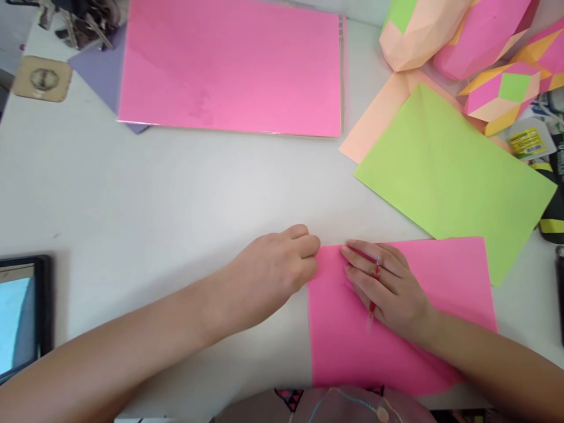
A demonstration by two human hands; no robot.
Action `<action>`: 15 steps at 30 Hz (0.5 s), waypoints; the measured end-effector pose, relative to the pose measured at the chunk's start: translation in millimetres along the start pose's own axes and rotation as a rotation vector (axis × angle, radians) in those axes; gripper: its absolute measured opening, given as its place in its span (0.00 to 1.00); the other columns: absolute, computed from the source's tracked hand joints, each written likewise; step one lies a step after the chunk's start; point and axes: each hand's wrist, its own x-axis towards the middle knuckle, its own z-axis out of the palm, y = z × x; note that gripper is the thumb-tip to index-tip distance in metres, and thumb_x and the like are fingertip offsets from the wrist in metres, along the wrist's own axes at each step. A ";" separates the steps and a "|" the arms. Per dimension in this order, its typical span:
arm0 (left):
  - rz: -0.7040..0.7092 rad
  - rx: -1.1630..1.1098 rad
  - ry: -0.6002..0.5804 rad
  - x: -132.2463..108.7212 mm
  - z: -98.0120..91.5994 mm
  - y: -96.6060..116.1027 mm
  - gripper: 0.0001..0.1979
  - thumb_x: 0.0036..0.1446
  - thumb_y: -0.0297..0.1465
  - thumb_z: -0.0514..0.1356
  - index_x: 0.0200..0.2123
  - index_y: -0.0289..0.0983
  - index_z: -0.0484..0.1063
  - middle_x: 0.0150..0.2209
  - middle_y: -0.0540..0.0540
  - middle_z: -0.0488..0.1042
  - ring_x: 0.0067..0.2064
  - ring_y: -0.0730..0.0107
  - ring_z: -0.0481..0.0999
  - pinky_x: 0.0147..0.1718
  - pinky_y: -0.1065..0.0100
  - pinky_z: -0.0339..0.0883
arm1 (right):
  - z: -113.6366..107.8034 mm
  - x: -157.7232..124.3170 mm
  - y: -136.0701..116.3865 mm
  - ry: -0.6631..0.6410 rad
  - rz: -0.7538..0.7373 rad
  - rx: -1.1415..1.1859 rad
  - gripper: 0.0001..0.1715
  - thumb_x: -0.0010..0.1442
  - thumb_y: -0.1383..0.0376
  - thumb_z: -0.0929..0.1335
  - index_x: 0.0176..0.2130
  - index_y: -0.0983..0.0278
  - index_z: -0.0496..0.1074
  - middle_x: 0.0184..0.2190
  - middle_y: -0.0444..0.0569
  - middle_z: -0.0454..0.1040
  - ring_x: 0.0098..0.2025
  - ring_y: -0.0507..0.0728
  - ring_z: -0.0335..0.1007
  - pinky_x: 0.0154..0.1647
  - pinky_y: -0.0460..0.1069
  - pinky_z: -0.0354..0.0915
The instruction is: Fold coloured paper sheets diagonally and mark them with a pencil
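A pink sheet (352,346) lies on the white table near its front edge. At the sheet's upper left corner, my left hand (282,264) is closed with its fingers curled; its fingertips and the corner between them are hidden. My right hand (388,288) rests on the upper part of the sheet, its fingers pressed together and pointing left. A thin pen with red parts (372,308) passes between those fingers, its lower end over the paper.
Green paper (458,170) overlaps peach paper at the right, below folded paper shapes (423,29). A pack of pink sheets (233,64) lies at the back over purple paper. A tablet (26,311) sits at the left, a coaster (43,79) and clips at the back left.
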 end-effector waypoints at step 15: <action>0.001 0.061 0.032 0.1 2.1 2.5 0.16 0.58 0.17 0.53 0.21 0.35 0.60 0.27 0.48 0.63 0.31 0.70 0.59 0.24 0.69 0.53 | 0.2 -2.6 1.2 -0.012 0.008 0.017 0.11 0.62 0.74 0.65 0.45 0.68 0.70 0.49 0.61 0.74 0.59 0.67 0.63 0.47 0.63 0.69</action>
